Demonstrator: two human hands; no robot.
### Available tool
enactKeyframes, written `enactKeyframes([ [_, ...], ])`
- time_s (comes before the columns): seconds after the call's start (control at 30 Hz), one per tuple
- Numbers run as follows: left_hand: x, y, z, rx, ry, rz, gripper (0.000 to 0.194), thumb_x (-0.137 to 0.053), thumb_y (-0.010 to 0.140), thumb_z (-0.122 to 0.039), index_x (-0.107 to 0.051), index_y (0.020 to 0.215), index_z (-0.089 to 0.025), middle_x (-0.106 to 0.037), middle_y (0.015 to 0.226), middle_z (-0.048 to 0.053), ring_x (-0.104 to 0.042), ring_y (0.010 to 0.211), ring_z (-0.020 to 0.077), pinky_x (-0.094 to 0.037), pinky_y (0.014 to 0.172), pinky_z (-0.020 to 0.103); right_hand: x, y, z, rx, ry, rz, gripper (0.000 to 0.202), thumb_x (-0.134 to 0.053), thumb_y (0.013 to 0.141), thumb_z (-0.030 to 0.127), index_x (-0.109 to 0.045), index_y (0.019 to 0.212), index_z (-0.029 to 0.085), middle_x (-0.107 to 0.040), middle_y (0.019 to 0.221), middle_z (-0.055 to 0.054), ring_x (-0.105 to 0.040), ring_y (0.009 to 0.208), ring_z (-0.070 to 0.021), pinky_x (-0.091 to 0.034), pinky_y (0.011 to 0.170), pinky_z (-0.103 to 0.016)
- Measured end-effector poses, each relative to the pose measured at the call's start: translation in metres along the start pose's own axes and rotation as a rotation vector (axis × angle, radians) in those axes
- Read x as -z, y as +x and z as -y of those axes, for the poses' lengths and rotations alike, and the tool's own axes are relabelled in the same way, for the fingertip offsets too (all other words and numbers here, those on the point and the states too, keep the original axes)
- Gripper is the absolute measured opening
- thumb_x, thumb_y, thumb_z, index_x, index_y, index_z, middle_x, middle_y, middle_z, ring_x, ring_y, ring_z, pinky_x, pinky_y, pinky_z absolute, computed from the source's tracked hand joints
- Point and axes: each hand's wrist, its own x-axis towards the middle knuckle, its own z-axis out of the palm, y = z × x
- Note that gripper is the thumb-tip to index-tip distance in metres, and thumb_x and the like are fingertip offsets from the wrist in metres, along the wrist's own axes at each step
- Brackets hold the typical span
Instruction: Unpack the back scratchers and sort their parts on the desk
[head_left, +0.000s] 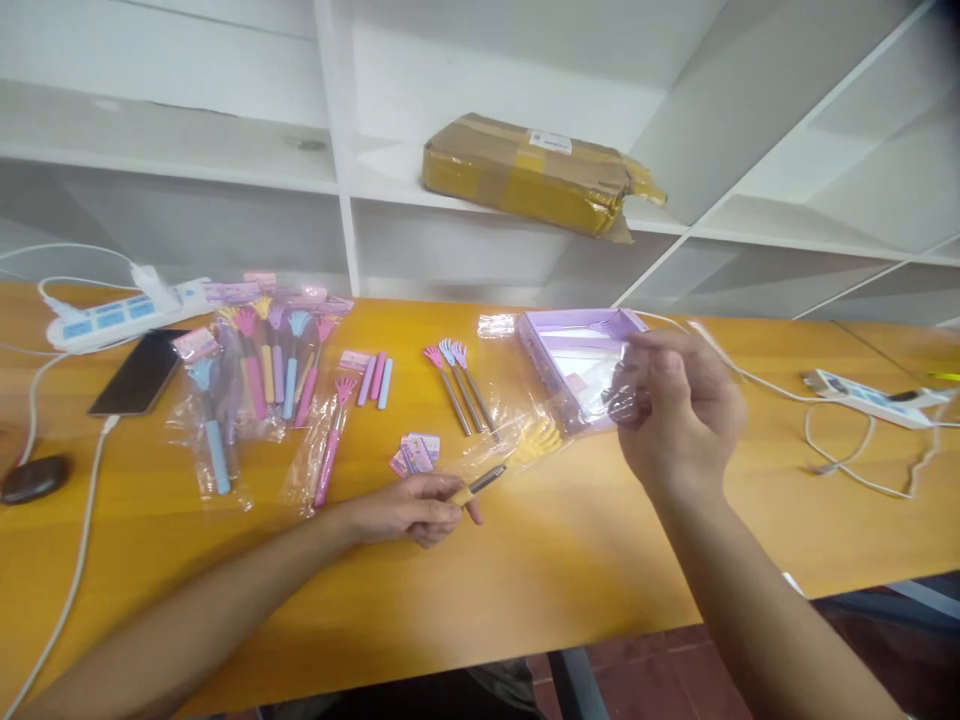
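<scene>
at the left, a cluster of scratchers point(279, 375) lies in clear wrapping with printed headers, with a blue bagged scratcher point(217, 455) and a pink bagged scratcher point(328, 460) set nearer the person; these look finished. just right of them, three loose handles point(376, 378) in purple, pink and blue lie together, and a few printed cards point(417, 454) rest nearer the person, seemingly unused. next come three bare scratchers point(463, 388), pink, blue and purple, their metal rods without sleeves and outside any bag, so they appear to be what is left. the yellow scratcher point(487, 480) looks partway along: its head shows through the clear bag point(517, 432), though whether inside or behind it i cannot tell. the left hand point(431, 510) has its thumb and fingers closed round the yellow handle, the rod pointing away to the right. beyond, a purple box point(541, 375) sits on the table, and in front of it the right hand point(679, 400) pinches the bag's edge between thumb and forefinger.
</scene>
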Motion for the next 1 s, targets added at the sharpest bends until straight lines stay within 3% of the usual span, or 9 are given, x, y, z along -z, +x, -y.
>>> enactKeyframes([
  [0.07,0.000,0.000,0.001,0.021,0.022,0.002,0.047,-0.078,0.095,-0.059,-0.068,0.115,-0.017,-0.035,0.067,-0.009,-0.026,0.055,0.0081,-0.021,0.054,0.025,-0.010,-0.022,-0.004,-0.160,0.109,0.068,0.027,-0.073,0.100,0.055,-0.073,0.107,0.029,-0.062,0.084,-0.001,-0.051,0.055,-0.0143,-0.037,0.044,-0.028],
  [0.17,0.000,-0.001,0.001,0.042,0.100,-0.016,0.051,-0.082,0.090,-0.060,-0.068,0.117,-0.019,-0.039,0.072,-0.008,-0.032,0.057,0.0084,-0.026,0.053,0.024,-0.016,-0.031,-0.013,-0.298,0.064,0.167,0.024,-0.079,0.095,0.047,-0.072,0.089,0.026,-0.066,0.080,-0.002,-0.060,0.065,-0.0179,-0.050,0.057,-0.032],
  [0.3,0.000,-0.003,-0.004,0.108,0.206,0.070,0.050,-0.080,0.090,-0.064,-0.068,0.109,-0.020,-0.043,0.070,-0.008,-0.035,0.054,0.0087,-0.027,0.050,0.024,0.005,0.034,-0.044,-0.147,0.082,-0.213,0.016,-0.076,0.095,0.034,-0.066,0.088,0.024,-0.061,0.075,0.000,-0.054,0.061,-0.0137,-0.042,0.057,-0.030],
  [0.4,0.001,-0.003,-0.005,0.129,0.289,0.109,0.050,-0.079,0.090,-0.066,-0.062,0.096,-0.020,-0.048,0.071,-0.006,-0.039,0.056,0.0091,-0.029,0.052,0.025,0.023,0.093,-0.076,-0.124,0.016,-0.284,0.015,-0.080,0.092,0.027,-0.067,0.097,0.021,-0.061,0.070,0.001,-0.049,0.055,-0.0118,-0.034,0.054,-0.030],
  [0.5,0.004,-0.001,-0.002,0.135,0.246,0.142,0.050,-0.081,0.089,-0.064,-0.054,0.090,-0.021,-0.046,0.072,-0.006,-0.039,0.057,0.0091,-0.029,0.053,0.024,0.015,0.116,-0.103,-0.291,-0.249,-0.060,0.018,-0.077,0.097,0.033,-0.071,0.098,0.016,-0.068,0.069,-0.003,-0.046,0.051,-0.0106,-0.034,0.055,-0.030],
  [0.6,0.007,0.000,0.002,0.148,0.128,0.149,0.051,-0.083,0.089,-0.060,-0.050,0.089,-0.022,-0.040,0.070,-0.008,-0.033,0.056,0.0080,-0.027,0.052,0.024,-0.013,0.110,-0.122,-0.339,-0.526,0.246,0.020,-0.067,0.103,0.032,-0.076,0.099,0.014,-0.079,0.078,-0.008,-0.053,0.054,-0.0130,-0.040,0.060,-0.030],
  [0.67,0.009,0.000,0.004,0.157,0.080,0.141,0.052,-0.084,0.089,-0.059,-0.047,0.088,-0.023,-0.038,0.068,-0.009,-0.030,0.055,0.0073,-0.024,0.052,0.024,-0.033,0.103,-0.133,-0.315,-0.671,0.364,0.023,-0.061,0.104,0.028,-0.079,0.097,0.014,-0.083,0.087,-0.011,-0.062,0.063,-0.0169,-0.044,0.067,-0.031],
  [0.83,0.009,-0.001,0.004,0.159,0.032,0.147,0.050,-0.085,0.090,-0.055,-0.046,0.087,-0.022,-0.037,0.066,-0.009,-0.030,0.054,0.0072,-0.022,0.051,0.024,-0.063,0.097,-0.148,-0.213,-0.981,0.480,0.027,-0.063,0.101,0.024,-0.078,0.121,0.012,-0.083,0.112,-0.020,-0.075,0.097,-0.0286,-0.048,0.084,-0.033],
  [1.0,0.009,-0.001,0.003,0.151,0.000,0.145,0.051,-0.084,0.090,-0.054,-0.044,0.085,-0.023,-0.038,0.065,-0.010,-0.028,0.053,0.0066,-0.021,0.050,0.023,-0.065,0.087,-0.143,-0.170,-1.123,0.517,0.052,-0.067,0.102,0.041,-0.059,0.144,0.012,-0.076,0.125,-0.023,-0.073,0.100,-0.0332,-0.049,0.080,-0.035],
])
